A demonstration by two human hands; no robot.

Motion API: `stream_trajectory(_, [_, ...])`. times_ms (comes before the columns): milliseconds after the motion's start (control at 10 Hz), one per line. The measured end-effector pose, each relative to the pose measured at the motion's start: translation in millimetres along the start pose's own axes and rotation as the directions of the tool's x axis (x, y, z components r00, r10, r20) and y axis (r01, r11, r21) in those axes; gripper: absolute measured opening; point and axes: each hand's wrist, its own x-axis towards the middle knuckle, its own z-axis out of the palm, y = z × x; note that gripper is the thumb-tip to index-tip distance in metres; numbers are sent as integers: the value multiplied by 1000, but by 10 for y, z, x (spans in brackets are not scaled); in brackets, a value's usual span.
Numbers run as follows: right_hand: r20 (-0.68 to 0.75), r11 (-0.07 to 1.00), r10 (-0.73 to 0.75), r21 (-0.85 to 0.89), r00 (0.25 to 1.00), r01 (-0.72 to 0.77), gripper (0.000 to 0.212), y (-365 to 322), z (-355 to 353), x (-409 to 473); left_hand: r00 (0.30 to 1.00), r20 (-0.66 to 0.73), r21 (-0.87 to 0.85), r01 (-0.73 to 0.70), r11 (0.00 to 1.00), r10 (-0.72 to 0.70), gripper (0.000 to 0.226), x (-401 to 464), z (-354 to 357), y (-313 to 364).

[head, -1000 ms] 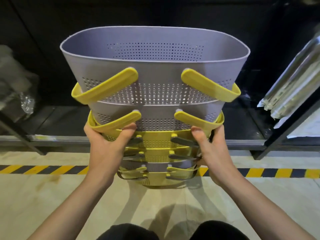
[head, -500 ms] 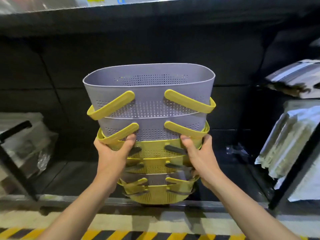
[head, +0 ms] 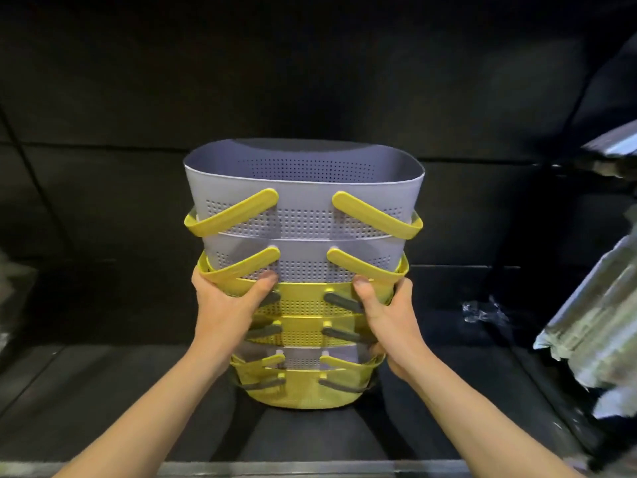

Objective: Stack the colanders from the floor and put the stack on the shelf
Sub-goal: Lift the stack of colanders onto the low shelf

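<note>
A tall stack of nested colanders (head: pixel 303 236), grey ones with yellow handles and yellow ones with grey handles, stands upright inside the dark shelf bay. Its yellow bottom sits at or just above the black shelf board (head: pixel 120 401); contact cannot be told. My left hand (head: pixel 224 305) grips the stack's left side, thumb across the front under a yellow handle. My right hand (head: pixel 386 312) grips the right side the same way, thumb on the front.
Shiny plastic-wrapped packages (head: pixel 593 326) lean at the right side of the shelf. A crumpled clear wrapper (head: pixel 482 312) lies behind the right hand. The shelf's metal front lip (head: pixel 310 469) runs along the bottom. The back wall is black.
The stack has moved forward from above the floor into the shelf bay and down toward the board. Both hands keep the same hold on it.
</note>
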Motion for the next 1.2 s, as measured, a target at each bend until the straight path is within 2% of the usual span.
stream_trajectory(200, [-8, 1000, 30, -3, 1000, -30, 86, 41, 183, 334, 1000, -3, 14, 22, 1000, -22, 110, 383, 111, -202])
stream_trajectory(300, [-1, 999, 48, -24, 999, -48, 93, 15, 209, 407, 998, -1, 65, 61, 996, -62, 110, 513, 139, -272])
stream_trajectory(600, [16, 998, 25, -61, 1000, -24, 99, 42, 239, 438, 993, 22, 108, 111, 988, -114, 115, 588, 109, -304])
stream_trajectory(700, [2, 988, -18, -151, 1000, 18, 98, 37, 220, 435, 983, 58, 173, 160, 972, -172, 122, 633, 59, -266])
stream_trajectory(800, [-3, 968, 33, -248, 999, -32, 106, -61, 171, 409, 975, 37, 390, 186, 902, -217, 130, 650, 10, -151])
stream_trajectory(900, [-32, 945, 4, -328, 999, -14, 98, -263, 81, 310, 941, 29, 610, 250, 752, -337, 124, 616, -46, 75])
stream_trajectory(1000, [-16, 910, -30, -415, 999, 20, 77, -564, -16, 117, 901, 62, 719, 259, 645, -430, 101, 493, -112, 366])
stream_trajectory(1100, [28, 865, -54, -498, 998, 61, 60, -904, -127, -109, 881, 88, 760, 243, 603, -465, 71, 313, -151, 784])
stream_trajectory(1200, [105, 840, -46, -535, 993, 96, 55, -1359, -283, -360, 906, 149, 740, 165, 652, -397, 56, 62, -142, 1334])
